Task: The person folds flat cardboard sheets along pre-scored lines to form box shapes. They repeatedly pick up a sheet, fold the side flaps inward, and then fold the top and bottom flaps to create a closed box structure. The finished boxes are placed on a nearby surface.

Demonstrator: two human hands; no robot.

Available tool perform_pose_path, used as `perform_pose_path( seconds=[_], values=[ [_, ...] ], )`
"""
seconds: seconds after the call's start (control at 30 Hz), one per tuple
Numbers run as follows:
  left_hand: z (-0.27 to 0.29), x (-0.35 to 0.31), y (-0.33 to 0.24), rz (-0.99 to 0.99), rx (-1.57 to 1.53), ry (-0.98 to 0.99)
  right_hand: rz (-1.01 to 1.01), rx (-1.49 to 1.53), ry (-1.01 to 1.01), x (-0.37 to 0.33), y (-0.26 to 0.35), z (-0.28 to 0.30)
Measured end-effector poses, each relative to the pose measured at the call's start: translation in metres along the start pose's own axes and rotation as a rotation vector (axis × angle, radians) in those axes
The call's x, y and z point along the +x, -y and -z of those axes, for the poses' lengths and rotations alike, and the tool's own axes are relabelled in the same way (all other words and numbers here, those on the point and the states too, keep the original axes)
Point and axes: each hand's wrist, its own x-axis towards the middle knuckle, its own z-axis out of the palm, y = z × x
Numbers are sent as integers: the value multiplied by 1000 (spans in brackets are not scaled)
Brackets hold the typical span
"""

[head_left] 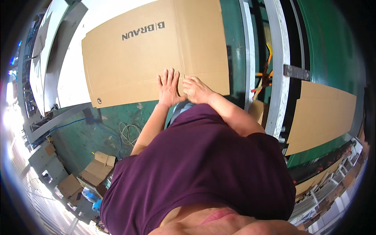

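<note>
A flat sheet of brown cardboard (133, 62) with dark printing and a crease running away from me lies in front of my body. My left hand (169, 92) rests palm down on its near edge, fingers stretched out and spread, holding nothing. Just to the right, my right hand (197, 90) is closed, its fingers curled down against the cardboard beside the crease. Whatever may be under those curled fingertips is hidden. The two hands nearly meet at the thumbs.
Under the sheet's left part is a white surface (72, 80). Metal rails (279, 58) run along the right, beyond which another cardboard sheet (323, 115) lies on a green surface (333, 47). A coiled cable (129, 133) and an open carton (98, 170) are at lower left.
</note>
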Motion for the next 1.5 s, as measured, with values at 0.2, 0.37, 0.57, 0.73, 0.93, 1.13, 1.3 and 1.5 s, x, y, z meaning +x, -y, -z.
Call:
perform_pose_path(
  seconds=[0.2, 0.37, 0.57, 0.73, 0.93, 1.13, 1.3, 1.5],
  values=[
    [6, 5, -3, -3, 25, 28, 182, -149, -267, 80, -75, 52],
    [-1, -1, 1, 32, -20, 42, 267, -79, -347, 138, -117, 116],
    [-3, 1, 4, 71, -19, 119, 183, -164, -313, 145, -141, 100],
    [-1, -2, 2, 84, -60, 147, 142, -189, -230, 153, -151, 74],
    [8, 4, 4, 60, -78, 175, 115, -102, -192, 133, -128, 70],
    [12, 4, 5, 83, -44, 176, 97, 6, -121, 102, -87, 50],
    [14, 1, 4, 67, -65, 130, 100, -15, -79, 101, -83, 49],
    [14, -4, 4, 62, -69, 135, 96, -54, -62, 98, -86, 44]
  ],
)
